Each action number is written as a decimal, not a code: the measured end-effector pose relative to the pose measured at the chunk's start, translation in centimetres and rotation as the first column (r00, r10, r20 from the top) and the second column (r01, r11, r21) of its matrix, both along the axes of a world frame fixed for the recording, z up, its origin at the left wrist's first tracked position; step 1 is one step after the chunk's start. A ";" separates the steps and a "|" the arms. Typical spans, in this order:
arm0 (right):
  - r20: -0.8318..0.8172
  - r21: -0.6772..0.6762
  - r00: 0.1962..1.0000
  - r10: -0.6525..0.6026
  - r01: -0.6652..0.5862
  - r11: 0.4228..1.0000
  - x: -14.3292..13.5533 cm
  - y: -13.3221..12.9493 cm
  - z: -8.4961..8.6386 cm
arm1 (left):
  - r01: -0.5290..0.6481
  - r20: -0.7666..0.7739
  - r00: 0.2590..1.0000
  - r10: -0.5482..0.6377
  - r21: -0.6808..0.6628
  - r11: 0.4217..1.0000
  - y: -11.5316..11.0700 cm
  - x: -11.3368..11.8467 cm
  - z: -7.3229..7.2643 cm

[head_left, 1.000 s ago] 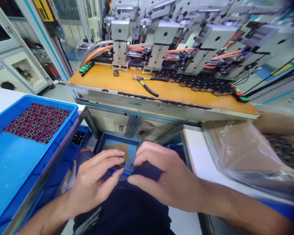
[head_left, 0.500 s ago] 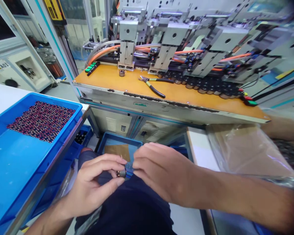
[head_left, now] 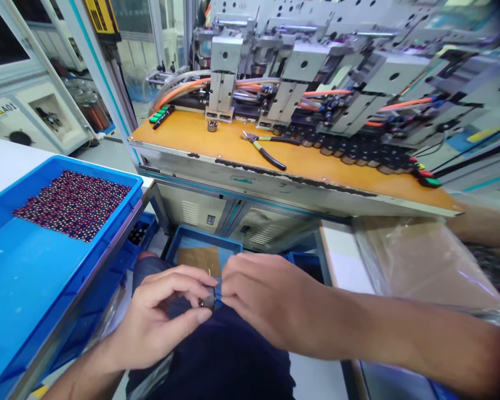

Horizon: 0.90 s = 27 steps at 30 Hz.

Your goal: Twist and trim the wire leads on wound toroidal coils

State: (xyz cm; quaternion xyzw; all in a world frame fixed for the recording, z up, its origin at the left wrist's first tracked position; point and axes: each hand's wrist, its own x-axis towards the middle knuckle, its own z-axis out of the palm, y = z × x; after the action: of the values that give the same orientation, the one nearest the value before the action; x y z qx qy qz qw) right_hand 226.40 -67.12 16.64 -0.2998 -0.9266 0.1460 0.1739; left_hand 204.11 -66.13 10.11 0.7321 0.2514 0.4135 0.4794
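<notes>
My left hand [head_left: 158, 316] pinches a small round metal part [head_left: 209, 300] between thumb and fingers, above my lap. Copper-coloured bits show at the part's left end, and a thin pale wire [head_left: 209, 273] stands up by the fingertips. My right hand [head_left: 270, 300] is closed just to the right of it, fingers pressed together close to the part's end. Thin blue strands seem to run between the part and those fingertips; what the right hand grips is hidden behind its fingers.
A blue tray [head_left: 29, 266] of small dark-and-red parts stands left. Ahead, an orange bench [head_left: 183, 133] bears cutting pliers [head_left: 264, 153], a single round part [head_left: 212, 126], marker pens [head_left: 161, 116] and a row of dark cylindrical parts [head_left: 350, 153]. Plastic film [head_left: 412, 255] covers cardboard on the right.
My right hand has shifted slightly left and down, nearer the part. My left hand keeps its hold, with the part a little lower. The view has moved slightly.
</notes>
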 end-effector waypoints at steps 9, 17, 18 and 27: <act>0.081 0.274 0.983 -0.165 0.138 0.952 3.9 6.4 2.8 | -0.109 0.052 0.993 0.104 0.112 0.988 0.6 -0.3 0.1; 0.226 0.336 0.605 -0.763 0.687 0.644 10.0 20.5 2.6 | -0.376 0.225 0.907 0.356 0.053 0.925 -0.1 0.1 -0.7; 0.260 0.328 0.597 -0.759 0.684 0.651 10.1 20.7 2.2 | -0.391 0.245 0.897 0.369 0.044 0.919 -0.2 0.0 -0.7; 0.361 0.355 0.654 -0.665 0.563 0.746 11.5 15.3 1.7 | -0.451 0.161 0.888 0.430 0.135 0.882 -0.3 -0.2 -0.4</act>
State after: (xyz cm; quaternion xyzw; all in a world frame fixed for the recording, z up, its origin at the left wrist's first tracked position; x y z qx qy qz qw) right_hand 237.86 -51.81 18.30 -0.6023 -0.7922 -0.0975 0.0163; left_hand 203.94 -66.40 9.69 0.6658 0.3446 0.5772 0.3239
